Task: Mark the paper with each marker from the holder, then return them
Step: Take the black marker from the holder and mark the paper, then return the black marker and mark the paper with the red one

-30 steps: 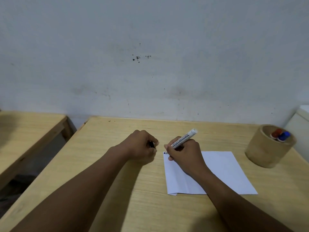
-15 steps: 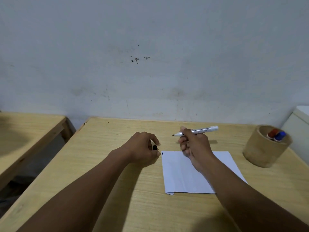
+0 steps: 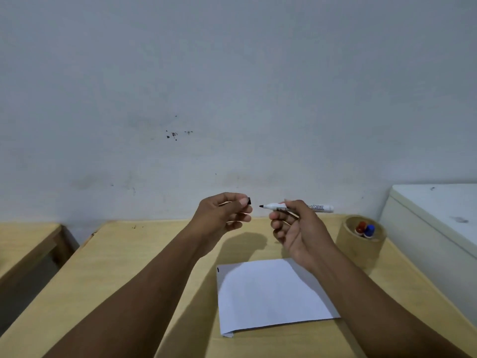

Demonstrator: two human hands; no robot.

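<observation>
My right hand holds a white marker level above the table, its black tip pointing left. My left hand is raised beside it and pinches the black cap, a small gap away from the tip. Below them a white sheet of paper lies on the wooden table, with a short black mark at its top left corner. A round wooden holder at the right contains a red-capped marker and a blue-capped marker.
A grey-white wall rises right behind the table. A white cabinet or appliance stands against the table's right side. A second wooden table is at the left, across a narrow gap.
Both hands rose off the table. The right hand lifted the marker from the paper's corner and turned it level, tip toward the cap in the left hand. A black mark remains on the paper.
</observation>
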